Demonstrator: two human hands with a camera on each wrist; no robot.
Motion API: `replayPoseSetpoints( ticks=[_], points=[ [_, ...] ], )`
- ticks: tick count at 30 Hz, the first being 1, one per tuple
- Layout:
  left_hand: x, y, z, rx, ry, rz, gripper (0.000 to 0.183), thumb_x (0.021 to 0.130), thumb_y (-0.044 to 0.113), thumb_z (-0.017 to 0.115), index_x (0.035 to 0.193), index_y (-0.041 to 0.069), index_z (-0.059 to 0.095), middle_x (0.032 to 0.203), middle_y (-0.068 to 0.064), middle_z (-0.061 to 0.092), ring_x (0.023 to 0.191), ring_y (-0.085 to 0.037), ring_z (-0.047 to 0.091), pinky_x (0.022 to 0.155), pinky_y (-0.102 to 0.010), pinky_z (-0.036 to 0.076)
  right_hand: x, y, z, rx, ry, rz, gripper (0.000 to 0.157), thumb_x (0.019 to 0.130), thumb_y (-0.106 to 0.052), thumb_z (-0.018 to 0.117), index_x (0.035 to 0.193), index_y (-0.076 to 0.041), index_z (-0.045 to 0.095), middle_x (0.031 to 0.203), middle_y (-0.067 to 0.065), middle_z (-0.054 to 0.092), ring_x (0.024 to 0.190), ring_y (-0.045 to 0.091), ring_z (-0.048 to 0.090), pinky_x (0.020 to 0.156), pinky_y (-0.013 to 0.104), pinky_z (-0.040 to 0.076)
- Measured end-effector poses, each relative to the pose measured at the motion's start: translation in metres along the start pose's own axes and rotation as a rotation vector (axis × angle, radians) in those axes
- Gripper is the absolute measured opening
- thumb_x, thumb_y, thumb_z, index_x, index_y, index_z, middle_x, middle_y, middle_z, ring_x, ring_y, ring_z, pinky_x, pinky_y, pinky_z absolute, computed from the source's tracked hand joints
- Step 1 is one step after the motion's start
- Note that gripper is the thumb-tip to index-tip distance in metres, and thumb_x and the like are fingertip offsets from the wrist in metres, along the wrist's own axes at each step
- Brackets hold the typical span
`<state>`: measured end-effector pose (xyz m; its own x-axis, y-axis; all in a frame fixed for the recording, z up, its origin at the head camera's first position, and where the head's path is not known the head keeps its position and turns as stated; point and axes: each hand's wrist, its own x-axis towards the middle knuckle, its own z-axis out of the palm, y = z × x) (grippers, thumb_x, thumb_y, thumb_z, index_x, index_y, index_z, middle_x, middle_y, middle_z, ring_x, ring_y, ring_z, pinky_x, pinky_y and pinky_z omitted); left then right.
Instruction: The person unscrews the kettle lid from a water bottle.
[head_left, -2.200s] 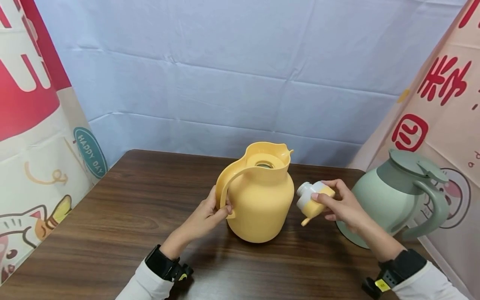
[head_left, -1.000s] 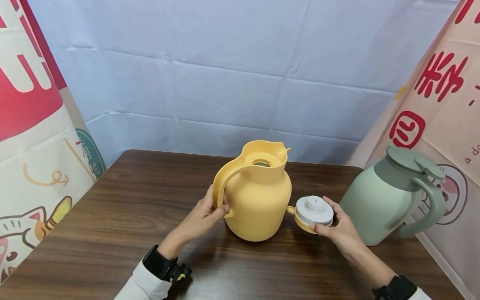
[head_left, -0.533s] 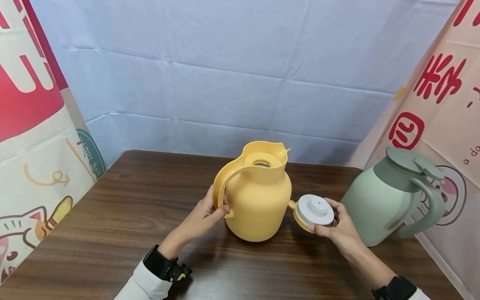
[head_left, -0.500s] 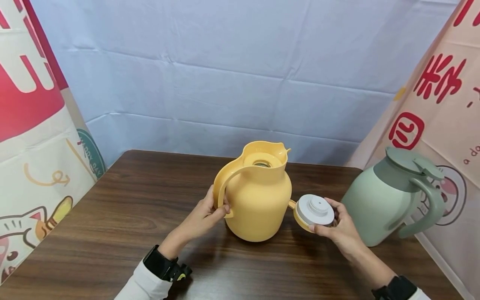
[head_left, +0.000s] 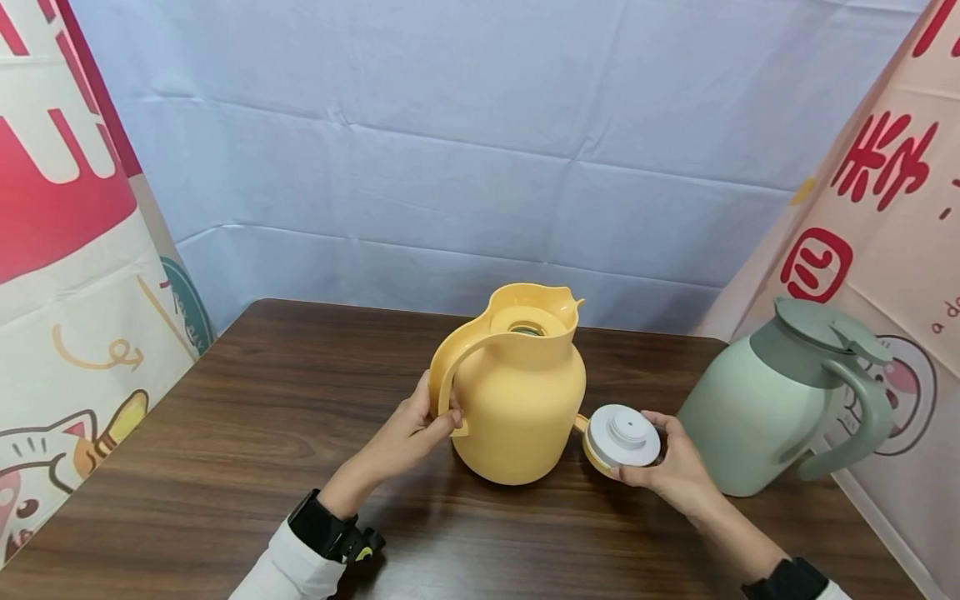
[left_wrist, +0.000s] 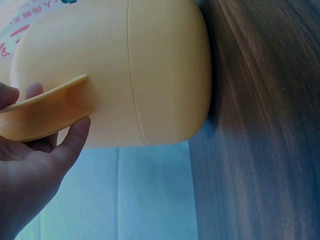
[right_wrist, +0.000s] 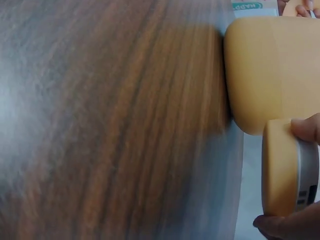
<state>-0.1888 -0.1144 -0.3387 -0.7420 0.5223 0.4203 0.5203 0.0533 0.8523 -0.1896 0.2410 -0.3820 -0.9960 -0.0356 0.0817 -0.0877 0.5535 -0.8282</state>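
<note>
A yellow vacuum jug (head_left: 517, 408) stands upright on the wooden table, its top opening uncovered. My left hand (head_left: 408, 429) grips the lower part of its handle (left_wrist: 50, 112), with the fingers curled round it. Just right of the jug, my right hand (head_left: 678, 467) holds the jug's lid (head_left: 621, 437) by its rim, thumb on the near side and fingers on the far side. The lid is upside down, white stepped underside up, yellow top (right_wrist: 279, 170) facing down. In the right wrist view it appears slightly above the table.
A green vacuum jug (head_left: 765, 400) with its lid on stands behind the right hand, its handle toward the right. The dark wooden table (head_left: 225, 467) ends at a pale blue cloth backdrop (head_left: 450, 167). Printed cloths hang at both sides.
The right hand has turned the lid from sideways to white side up, then lowered it a little toward the table. The left hand keeps its grip; the yellow jug has stayed in place.
</note>
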Motion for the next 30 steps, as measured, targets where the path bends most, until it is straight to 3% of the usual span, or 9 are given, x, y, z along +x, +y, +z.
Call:
replayPoseSetpoints(
  ticks=[4,8,17,23,26,30],
  points=[
    [0.000,0.001,0.000,0.000,-0.004,0.000,0.019,0.096,-0.006,0.037,0.113,-0.005,0.030,0.092,-0.018,0.047,0.084,-0.039,0.052,0.067,-0.035,0.046,0.001,0.002,0.004,-0.027,-0.030,0.033,0.097,0.061,-0.012,0.087,0.132,0.011,0.026,0.124,0.027,0.039,0.110,0.036,0.042,0.090,0.046,0.031],
    [0.001,-0.001,-0.001,0.001,-0.005,0.008,0.018,0.096,-0.007,0.037,0.112,-0.005,0.030,0.092,-0.018,0.047,0.084,-0.038,0.053,0.068,-0.034,0.046,0.003,0.004,0.007,-0.026,-0.064,0.072,0.098,0.059,-0.012,0.087,0.132,0.011,0.025,0.125,0.027,0.038,0.111,0.037,0.041,0.093,0.048,0.028],
    [0.001,-0.031,-0.001,0.013,0.004,-0.003,0.022,0.098,-0.002,0.039,0.117,0.003,0.030,0.093,-0.011,0.048,0.084,-0.031,0.054,0.068,-0.039,0.045,0.004,0.009,0.011,-0.054,-0.075,0.066,0.097,0.057,-0.011,0.087,0.130,0.012,0.027,0.123,0.028,0.040,0.112,0.037,0.040,0.095,0.047,0.026],
    [0.001,-0.015,0.000,0.060,0.007,0.031,0.030,0.095,-0.004,0.047,0.120,-0.001,0.030,0.092,-0.014,0.050,0.079,-0.033,0.055,0.065,-0.033,0.046,0.004,0.011,0.015,-0.060,-0.096,0.083,0.099,0.057,-0.011,0.088,0.129,0.013,0.025,0.124,0.029,0.039,0.114,0.038,0.040,0.096,0.048,0.026],
    [0.000,-0.003,0.001,0.097,0.020,0.043,0.032,0.091,-0.005,0.054,0.115,-0.002,0.033,0.088,-0.013,0.051,0.077,-0.025,0.055,0.066,-0.030,0.046,0.004,0.012,0.017,-0.062,-0.102,0.088,0.099,0.058,-0.011,0.088,0.129,0.014,0.024,0.124,0.030,0.038,0.114,0.038,0.041,0.097,0.048,0.027],
    [0.001,0.001,0.002,0.127,0.031,0.055,0.031,0.088,-0.006,0.058,0.108,-0.002,0.035,0.085,-0.012,0.051,0.076,-0.019,0.053,0.065,-0.030,0.046,0.006,0.012,0.017,-0.084,-0.114,0.083,0.099,0.059,-0.012,0.087,0.129,0.015,0.023,0.124,0.032,0.037,0.114,0.039,0.041,0.096,0.049,0.030]
  ],
)
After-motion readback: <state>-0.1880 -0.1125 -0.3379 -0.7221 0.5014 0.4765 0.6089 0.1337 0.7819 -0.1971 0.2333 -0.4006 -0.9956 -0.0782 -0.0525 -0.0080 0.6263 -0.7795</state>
